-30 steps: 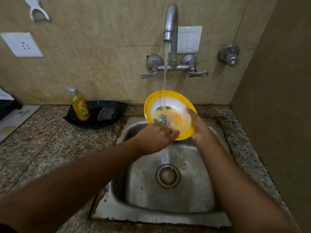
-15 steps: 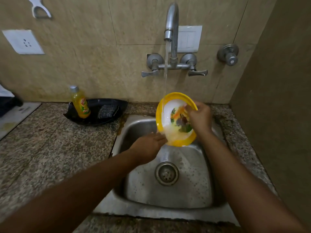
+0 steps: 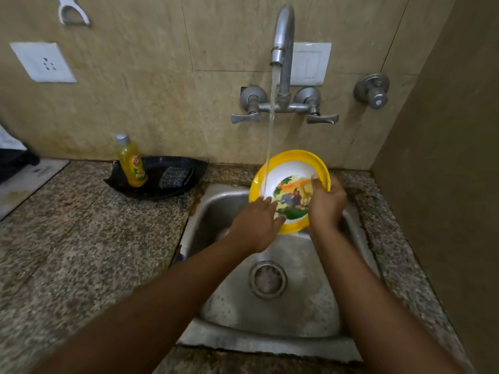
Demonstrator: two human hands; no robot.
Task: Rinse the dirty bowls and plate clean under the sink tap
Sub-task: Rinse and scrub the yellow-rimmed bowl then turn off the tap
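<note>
A yellow-rimmed bowl (image 3: 290, 168) with a coloured picture on its white inside is tilted toward me over the steel sink (image 3: 221, 206). My right hand (image 3: 328, 202) grips its right rim, thumb inside. My left hand (image 3: 256, 225) lies flat on the bowl's lower left inside, fingers on the white surface. Water runs from the wall tap (image 3: 282, 49) and strikes the bowl's left inner edge. No other bowl or plate is in view.
A black tray (image 3: 199, 164) on the granite counter, left of the sink, carries a yellow dish-soap bottle (image 3: 132, 166) and a scrub pad (image 3: 174, 176). The drain (image 3: 267, 279) sits mid-basin. A wall stands close on the right.
The bowl has been turned in my hands and tipped more upright, its picture now washed clear. My left hand has moved from the bowl's lower rim onto its inside.
</note>
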